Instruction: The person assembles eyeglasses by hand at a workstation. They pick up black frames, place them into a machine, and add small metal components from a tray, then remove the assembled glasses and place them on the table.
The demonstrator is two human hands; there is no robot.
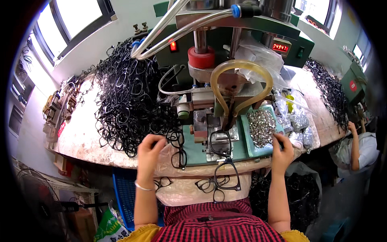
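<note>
My left hand, a pale bangle on its wrist, is closed with fingertips together beside two black spectacle frames at the bench edge. What it pinches, if anything, is hidden. Over the right edge of a light teal tray my right hand is closed, thumb and finger meeting; anything between them is too small to make out. Small shiny metal parts fill the tray. Between my hands, a black spectacle frame stands at the press's metal fixture, one rim hanging over the bench edge, touched by neither hand.
A big heap of black spectacle frames covers the bench at left. The press has a red collar and a yellowish hose loop. More frames lie on my lap cover. A blue crate stands below. Another person sits far right.
</note>
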